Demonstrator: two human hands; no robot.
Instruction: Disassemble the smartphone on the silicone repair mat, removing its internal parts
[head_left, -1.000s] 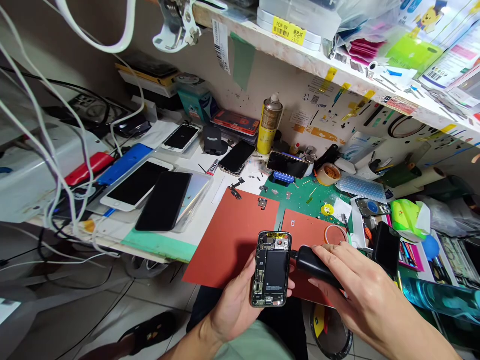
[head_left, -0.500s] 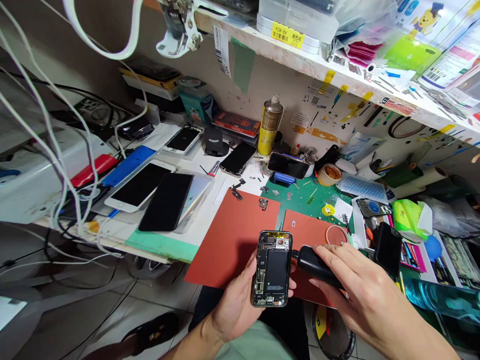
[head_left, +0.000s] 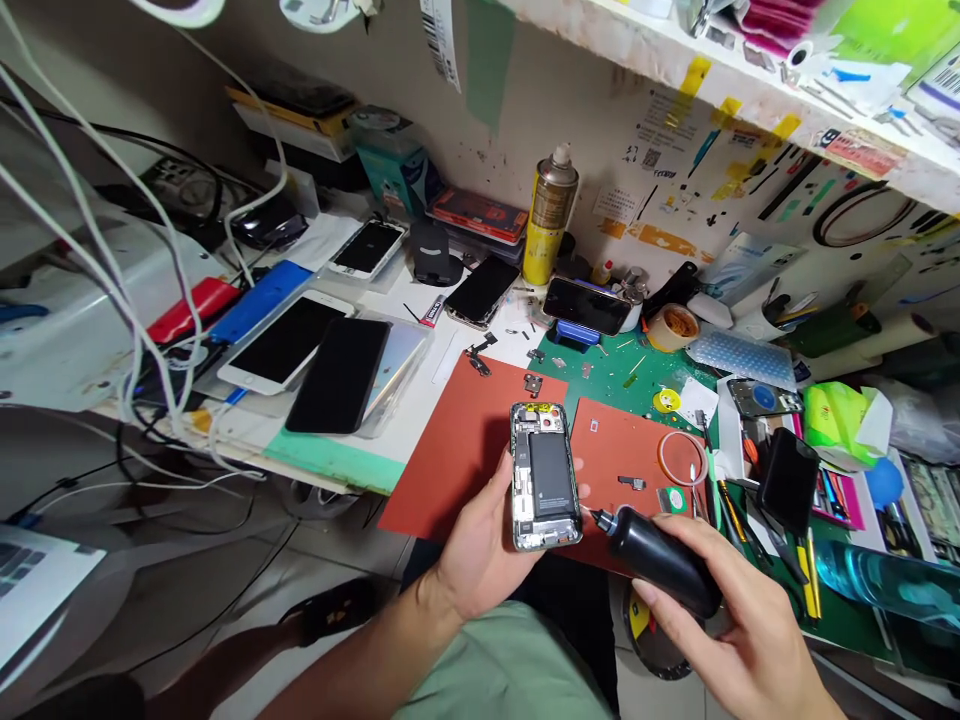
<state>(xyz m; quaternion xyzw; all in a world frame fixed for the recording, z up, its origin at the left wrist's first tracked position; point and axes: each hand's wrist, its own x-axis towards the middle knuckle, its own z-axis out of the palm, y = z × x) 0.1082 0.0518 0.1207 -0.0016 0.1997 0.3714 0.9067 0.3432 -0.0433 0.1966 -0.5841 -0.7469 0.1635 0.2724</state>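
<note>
**A:** Left hand (head_left: 476, 545)?

**B:** Fingers closed about one opened phone (head_left: 546, 478), thumb along one side, fingertips past the other. Upright in the view, inner face showing, held over the two rust-red sheets (head_left: 450, 440).

**A:** Right hand (head_left: 739, 600)?

**B:** Fingers wrapped partway around one black bottle (head_left: 664, 560), slim nozzle directed at the phone's lower side edge. Contact between the two: cannot tell.

**A:** Markings on the phone?

**B:** Black battery (head_left: 551, 470), pale apple logo, fine print below it too small to read.

**A:** Items on the sheets?

**B:** One metal bracket (head_left: 533, 384), near the far edge; one clear ring (head_left: 682, 458); one small dark part (head_left: 631, 483).

**A:** Farther out on the tabletop (head_left: 420, 402)?

**B:** Green mat (head_left: 652, 365), flecked with debris. One dark-screened phone (head_left: 589, 306) on a blue stand (head_left: 576, 334). One spray can (head_left: 550, 215), yellow and metallic, lettering illegible. One white phone (head_left: 289, 340) beside one black phone (head_left: 337, 375).

**A:** Writing above?

**B:** Wall (head_left: 480, 150): printed notices, one with a QR code (head_left: 651, 158), text mostly too small. Shelf (head_left: 675, 65): one hanging barcode strip (head_left: 441, 45), characters unreadable.
</note>
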